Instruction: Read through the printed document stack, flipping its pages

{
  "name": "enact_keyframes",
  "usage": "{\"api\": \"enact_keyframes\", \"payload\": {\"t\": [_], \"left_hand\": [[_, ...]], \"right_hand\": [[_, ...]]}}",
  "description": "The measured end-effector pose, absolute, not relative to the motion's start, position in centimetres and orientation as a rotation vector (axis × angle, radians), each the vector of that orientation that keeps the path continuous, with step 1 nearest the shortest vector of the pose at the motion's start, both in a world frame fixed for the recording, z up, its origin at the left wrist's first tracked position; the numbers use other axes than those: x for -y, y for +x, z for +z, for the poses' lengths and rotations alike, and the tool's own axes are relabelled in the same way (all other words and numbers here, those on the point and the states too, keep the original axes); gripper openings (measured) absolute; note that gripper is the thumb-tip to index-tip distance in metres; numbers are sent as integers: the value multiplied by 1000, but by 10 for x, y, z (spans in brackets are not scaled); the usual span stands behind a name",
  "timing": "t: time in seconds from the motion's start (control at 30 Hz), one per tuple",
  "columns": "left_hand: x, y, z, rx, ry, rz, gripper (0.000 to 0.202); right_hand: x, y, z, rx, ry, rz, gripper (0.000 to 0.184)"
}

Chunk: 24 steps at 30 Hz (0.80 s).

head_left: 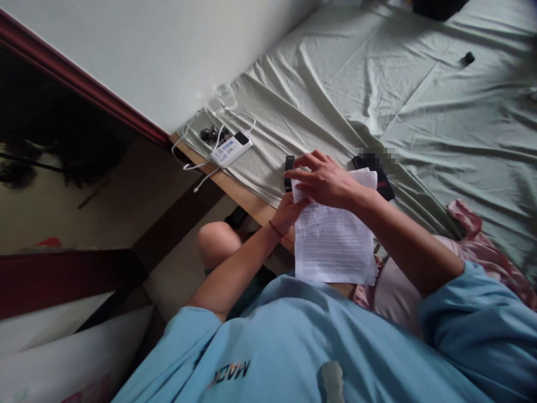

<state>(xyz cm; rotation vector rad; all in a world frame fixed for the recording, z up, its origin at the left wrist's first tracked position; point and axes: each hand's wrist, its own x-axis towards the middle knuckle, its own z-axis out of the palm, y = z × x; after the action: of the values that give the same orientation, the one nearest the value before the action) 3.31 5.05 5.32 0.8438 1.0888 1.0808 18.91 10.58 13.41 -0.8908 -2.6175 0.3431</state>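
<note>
A printed sheet of paper (333,246) hangs over the bed's edge in front of my torso, with its top part folded over. My left hand (292,210), with a red string at the wrist, is closed on the paper's upper left edge. My right hand (325,178) lies across the folded top, fingers bent over its left corner and pressing on the paper. Its thumb is partly hidden. Just beyond the fingers is a small black object (289,168), partly covered. A dark flat item (384,182), partly pixelated, sits behind the paper's right corner.
On the bed's left corner lie a white power bank (232,150) with a white cable (201,166), dark small items (212,134) and a clear cup (225,96). A pink cloth (465,218) is at the right. A small black thing (469,57) rests on the wrinkled sheet (335,84).
</note>
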Motion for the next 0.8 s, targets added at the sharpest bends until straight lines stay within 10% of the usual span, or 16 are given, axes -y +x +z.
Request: {"api": "enact_keyframes", "payload": {"t": [0.8], "left_hand": [[-49,16,46,-1078,642,1170,25]], "right_hand": [[-102,254,106,2570,-1416,291,39]]}}
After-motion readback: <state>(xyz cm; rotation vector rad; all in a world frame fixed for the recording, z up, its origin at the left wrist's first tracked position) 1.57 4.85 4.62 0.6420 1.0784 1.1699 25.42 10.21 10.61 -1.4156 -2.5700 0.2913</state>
